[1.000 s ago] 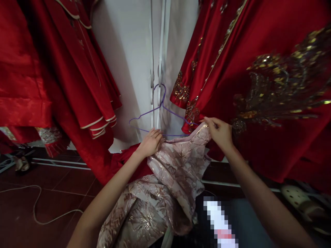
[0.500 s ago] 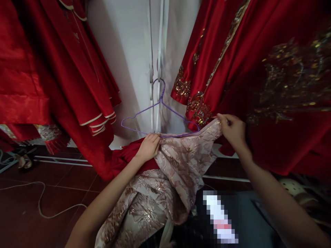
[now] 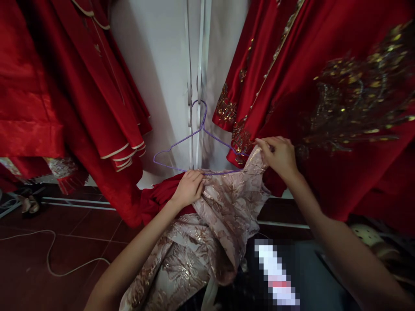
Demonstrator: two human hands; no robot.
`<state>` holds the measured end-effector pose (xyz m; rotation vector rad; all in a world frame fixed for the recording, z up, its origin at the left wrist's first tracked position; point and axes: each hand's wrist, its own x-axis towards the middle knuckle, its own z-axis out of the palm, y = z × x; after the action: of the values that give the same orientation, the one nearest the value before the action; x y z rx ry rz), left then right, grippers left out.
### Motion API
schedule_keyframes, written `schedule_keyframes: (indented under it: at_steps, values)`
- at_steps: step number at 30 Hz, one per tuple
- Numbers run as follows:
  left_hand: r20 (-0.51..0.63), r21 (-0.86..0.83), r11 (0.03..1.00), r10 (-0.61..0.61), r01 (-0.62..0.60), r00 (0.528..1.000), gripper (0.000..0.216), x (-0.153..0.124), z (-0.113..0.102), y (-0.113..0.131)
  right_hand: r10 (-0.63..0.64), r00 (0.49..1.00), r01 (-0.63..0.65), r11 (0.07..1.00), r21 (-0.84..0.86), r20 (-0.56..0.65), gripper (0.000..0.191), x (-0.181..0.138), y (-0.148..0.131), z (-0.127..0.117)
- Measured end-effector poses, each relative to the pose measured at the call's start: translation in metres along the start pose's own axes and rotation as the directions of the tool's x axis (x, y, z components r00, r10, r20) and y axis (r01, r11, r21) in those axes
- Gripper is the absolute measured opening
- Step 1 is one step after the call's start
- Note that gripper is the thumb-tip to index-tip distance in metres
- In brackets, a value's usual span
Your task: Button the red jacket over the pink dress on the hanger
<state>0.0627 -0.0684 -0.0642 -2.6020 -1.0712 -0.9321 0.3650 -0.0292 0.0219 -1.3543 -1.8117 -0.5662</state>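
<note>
A purple wire clothes hanger (image 3: 202, 125) hangs by its hook from a pale metal rack in the middle. Draped below it is a pinkish brocade dress (image 3: 223, 198) with shiny gold floral patterns. My left hand (image 3: 188, 188) is closed on the dress's upper edge at the hanger's bottom bar. My right hand (image 3: 279, 156) pinches the raised top corner of the dress, close to the hanger's right end. That right end is covered by the cloth. Red fabric (image 3: 158, 192) lies bunched behind my left wrist.
Red garments with cream trim (image 3: 106, 103) hang on the left. On the right hang red garments with gold sequins (image 3: 259, 77). A white cable (image 3: 52, 250) runs over the dark tiled floor. Shoes stand at the far left (image 3: 30, 204) and lower right (image 3: 366, 235).
My right hand has moved left, bringing the dress's corner up and over the hanger's right end. My left hand has stayed almost in place on the cloth.
</note>
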Motion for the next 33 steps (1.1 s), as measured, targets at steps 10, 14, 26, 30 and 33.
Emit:
schedule_keyframes:
  at_steps: [10,14,26,30,33]
  values:
    - [-0.014,-0.021,1.0,-0.007,0.006,1.0,0.021,-0.017,-0.017,-0.016,0.115,0.987,-0.126,0.988,-0.093,-0.113,0.033,-0.011,0.055,-0.011]
    - [-0.022,0.046,0.999,-0.006,0.007,1.0,0.02,-0.016,-0.015,-0.018,0.08,0.994,-0.083,0.996,-0.043,-0.072,0.033,-0.014,0.047,-0.018]
    - [-0.008,0.101,0.995,-0.017,0.018,1.0,0.02,-0.007,-0.001,-0.016,-0.027,0.99,0.024,0.999,-0.021,-0.137,0.029,-0.022,0.049,-0.019]
    - [0.065,-0.015,1.0,-0.023,0.024,0.998,0.021,0.003,-0.003,-0.013,-0.032,0.99,0.033,0.999,0.007,-0.135,0.028,-0.009,0.037,-0.015]
    - [0.105,-0.178,0.983,-0.016,0.035,0.994,0.021,0.016,-0.002,0.001,-0.108,0.988,0.111,0.994,0.022,-0.114,0.03,0.007,0.01,-0.009]
